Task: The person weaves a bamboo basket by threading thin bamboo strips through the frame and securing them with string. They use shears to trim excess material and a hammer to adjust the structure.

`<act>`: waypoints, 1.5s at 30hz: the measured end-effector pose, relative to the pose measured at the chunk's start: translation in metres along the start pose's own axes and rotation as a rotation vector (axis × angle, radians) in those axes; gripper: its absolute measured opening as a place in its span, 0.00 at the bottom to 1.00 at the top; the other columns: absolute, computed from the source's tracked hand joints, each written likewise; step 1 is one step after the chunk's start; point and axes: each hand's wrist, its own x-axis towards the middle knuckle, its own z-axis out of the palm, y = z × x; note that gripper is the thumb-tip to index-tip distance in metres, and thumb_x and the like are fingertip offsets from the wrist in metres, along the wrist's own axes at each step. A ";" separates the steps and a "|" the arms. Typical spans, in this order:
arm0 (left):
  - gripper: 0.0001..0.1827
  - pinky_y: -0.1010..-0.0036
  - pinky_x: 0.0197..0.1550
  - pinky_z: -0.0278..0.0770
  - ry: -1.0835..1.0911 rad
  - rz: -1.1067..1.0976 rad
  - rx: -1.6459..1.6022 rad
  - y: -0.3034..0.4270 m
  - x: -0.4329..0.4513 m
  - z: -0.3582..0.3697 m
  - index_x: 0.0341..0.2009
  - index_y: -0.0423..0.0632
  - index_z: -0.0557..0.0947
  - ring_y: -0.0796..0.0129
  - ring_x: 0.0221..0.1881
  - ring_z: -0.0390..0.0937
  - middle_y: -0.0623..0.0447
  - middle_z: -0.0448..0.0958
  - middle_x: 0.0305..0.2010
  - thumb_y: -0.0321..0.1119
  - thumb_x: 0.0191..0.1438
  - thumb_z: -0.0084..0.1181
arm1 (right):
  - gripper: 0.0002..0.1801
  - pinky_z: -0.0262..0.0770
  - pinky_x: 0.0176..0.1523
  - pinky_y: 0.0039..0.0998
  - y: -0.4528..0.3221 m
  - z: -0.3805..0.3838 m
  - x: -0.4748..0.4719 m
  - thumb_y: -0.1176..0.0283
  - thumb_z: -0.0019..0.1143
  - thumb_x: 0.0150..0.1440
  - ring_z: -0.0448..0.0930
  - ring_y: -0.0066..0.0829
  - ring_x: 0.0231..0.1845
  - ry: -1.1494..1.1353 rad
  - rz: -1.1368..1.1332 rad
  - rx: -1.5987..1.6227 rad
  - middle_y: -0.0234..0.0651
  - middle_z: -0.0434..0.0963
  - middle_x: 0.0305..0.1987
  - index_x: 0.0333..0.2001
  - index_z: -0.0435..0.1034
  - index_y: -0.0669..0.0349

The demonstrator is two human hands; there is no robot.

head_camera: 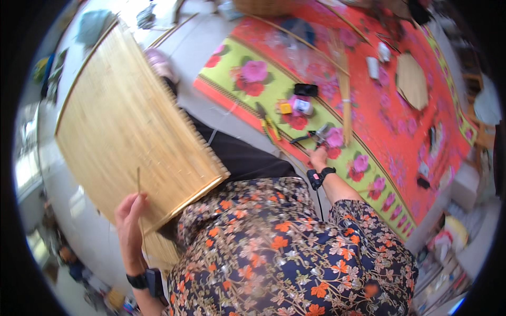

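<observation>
Across my lap lies a large panel of fine, pale bamboo-like strips point(130, 114), with a bound edge nearest my body. My left hand point(130, 213) is over its near left corner, pinching a thin dark strip point(138, 179) between thumb and fingers. My right hand point(318, 158) reaches down to the floral sheet, its fingertips at the handles of a pair of hand pruners point(318, 134); blur hides whether they close on them. Just left of these lie scissors point(269, 124) with yellow-green handles.
The red and yellow-green floral sheet point(253, 91) bears a black case point(305, 90), a small yellow box point(285, 108), a white spool or jar point(302, 106), a tied bundle of thin strips point(346, 102), white rolls point(372, 67) and a flat many-sided tan piece point(412, 81). A long stick point(300, 41) crosses it.
</observation>
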 end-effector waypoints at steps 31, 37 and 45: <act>0.18 0.79 0.47 0.75 -0.261 0.066 -0.447 0.004 0.006 0.016 0.41 0.41 0.90 0.79 0.38 0.76 0.59 0.83 0.36 0.41 0.74 0.54 | 0.33 0.76 0.52 0.34 -0.359 -0.188 -0.233 0.54 0.59 0.71 0.80 0.32 0.45 -1.166 -0.968 0.712 0.41 0.81 0.48 0.69 0.71 0.68; 0.18 0.80 0.47 0.75 -0.287 0.089 -0.485 0.003 0.006 0.017 0.40 0.41 0.89 0.79 0.38 0.76 0.60 0.83 0.36 0.41 0.75 0.54 | 0.59 0.72 0.61 0.32 -0.364 -0.202 -0.253 0.22 0.48 0.61 0.76 0.30 0.56 -1.514 -0.774 0.573 0.37 0.75 0.58 0.73 0.62 0.67; 0.19 0.79 0.47 0.75 -0.290 0.116 -0.391 0.004 0.007 0.013 0.39 0.43 0.88 0.79 0.38 0.75 0.62 0.81 0.35 0.43 0.75 0.53 | 0.81 0.63 0.77 0.55 -0.396 -0.236 -0.324 0.17 0.74 0.20 0.76 0.34 0.55 -1.409 -0.549 0.377 0.37 0.72 0.51 0.66 0.61 0.68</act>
